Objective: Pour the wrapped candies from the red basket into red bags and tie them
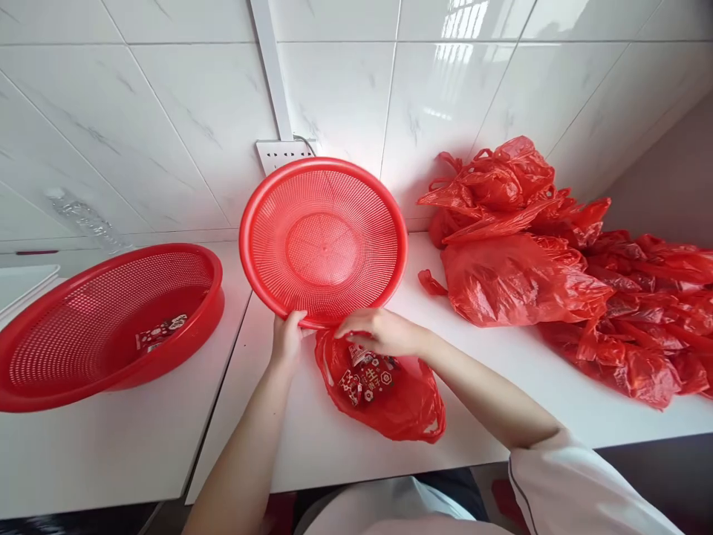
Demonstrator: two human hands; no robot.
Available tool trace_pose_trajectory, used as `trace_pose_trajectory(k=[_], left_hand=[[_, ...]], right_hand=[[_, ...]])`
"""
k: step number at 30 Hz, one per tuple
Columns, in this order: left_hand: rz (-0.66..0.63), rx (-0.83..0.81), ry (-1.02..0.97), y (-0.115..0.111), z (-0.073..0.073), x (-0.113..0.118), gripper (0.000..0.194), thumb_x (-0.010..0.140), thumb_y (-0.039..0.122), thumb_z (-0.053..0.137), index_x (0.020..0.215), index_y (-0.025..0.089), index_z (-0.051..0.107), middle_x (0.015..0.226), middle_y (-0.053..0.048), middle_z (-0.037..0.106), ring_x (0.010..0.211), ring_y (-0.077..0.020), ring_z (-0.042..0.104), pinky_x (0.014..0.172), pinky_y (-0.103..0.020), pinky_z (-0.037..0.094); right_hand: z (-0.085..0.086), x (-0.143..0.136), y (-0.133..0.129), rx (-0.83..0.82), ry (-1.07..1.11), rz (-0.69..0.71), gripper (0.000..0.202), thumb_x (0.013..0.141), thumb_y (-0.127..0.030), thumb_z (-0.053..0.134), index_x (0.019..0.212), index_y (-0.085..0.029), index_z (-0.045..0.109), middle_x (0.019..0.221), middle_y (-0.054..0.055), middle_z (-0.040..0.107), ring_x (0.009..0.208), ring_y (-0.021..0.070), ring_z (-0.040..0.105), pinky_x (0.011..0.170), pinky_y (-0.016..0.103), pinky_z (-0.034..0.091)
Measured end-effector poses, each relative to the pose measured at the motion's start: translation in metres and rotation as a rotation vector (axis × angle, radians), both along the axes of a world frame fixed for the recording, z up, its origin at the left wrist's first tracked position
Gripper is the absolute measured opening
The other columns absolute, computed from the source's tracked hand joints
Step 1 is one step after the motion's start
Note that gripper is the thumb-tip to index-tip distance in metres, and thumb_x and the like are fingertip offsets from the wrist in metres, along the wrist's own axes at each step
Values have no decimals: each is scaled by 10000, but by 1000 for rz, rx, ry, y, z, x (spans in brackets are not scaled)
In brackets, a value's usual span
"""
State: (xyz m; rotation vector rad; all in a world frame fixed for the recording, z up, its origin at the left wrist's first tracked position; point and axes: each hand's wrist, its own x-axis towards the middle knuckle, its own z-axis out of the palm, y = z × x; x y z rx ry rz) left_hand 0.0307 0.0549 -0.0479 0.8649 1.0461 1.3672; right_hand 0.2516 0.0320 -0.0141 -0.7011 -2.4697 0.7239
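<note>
My left hand (288, 336) grips the near rim of a round red plastic colander basket (326, 249), thumb over the edge. The basket is tilted up so its bare inside faces me. Just below its rim lies a red plastic bag (409, 397) with its mouth spread wide. Small printed snack packets (370, 379) in red, white and gold show inside the bag. My right hand (379, 331) is over the bag's mouth beside the basket rim, fingers bent and apart from the thumb, with nothing visible in them.
A second red basket (111, 316) on the left holds a few similar packets (161, 332). Filled red bags (518, 279) are heaped on the right. Behind stand a clear plastic bottle (86, 219) and a wall socket strip (284, 154). A gap separates the two white tabletops (245, 416).
</note>
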Motion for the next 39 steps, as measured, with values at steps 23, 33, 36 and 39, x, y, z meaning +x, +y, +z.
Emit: trace_pose_trajectory(k=[23, 33, 36, 39], left_hand=[[-128, -350, 308, -13, 29, -31, 320, 711, 425, 727, 894, 172, 660, 908, -140, 719, 749, -287, 709, 651, -381, 556], [549, 156, 1618, -36, 47, -167, 367, 709, 314, 695, 1064, 231, 650, 1031, -132, 684, 1198, -429, 506, 1067, -696, 122], [469, 1, 1828, -32, 53, -205, 254, 772, 296, 577, 1000, 218, 658, 802, -92, 691, 977, -354, 612, 1046, -584, 266], [371, 35, 2091, -41, 82, -216, 320, 861, 315, 459, 1114, 193, 612, 985, -97, 712, 970, -303, 596, 1040, -516, 288]], right_hand=[[-34, 20, 8, 43, 118, -727, 284, 917, -332, 586, 1179, -222, 572, 1089, 91, 708, 975, 241, 695, 874, 373, 534], [-41, 22, 17, 21, 171, -695, 288, 947, -380, 531, 1184, -217, 554, 1112, 115, 649, 961, 231, 676, 862, 399, 552], [-39, 17, 16, 3, 149, -669, 290, 951, -370, 526, 1190, -208, 551, 1106, 119, 630, 943, 224, 675, 849, 385, 555], [-38, 9, 17, -11, 134, -650, 292, 948, -361, 530, 1195, -206, 551, 1091, 119, 620, 916, 220, 672, 827, 376, 554]])
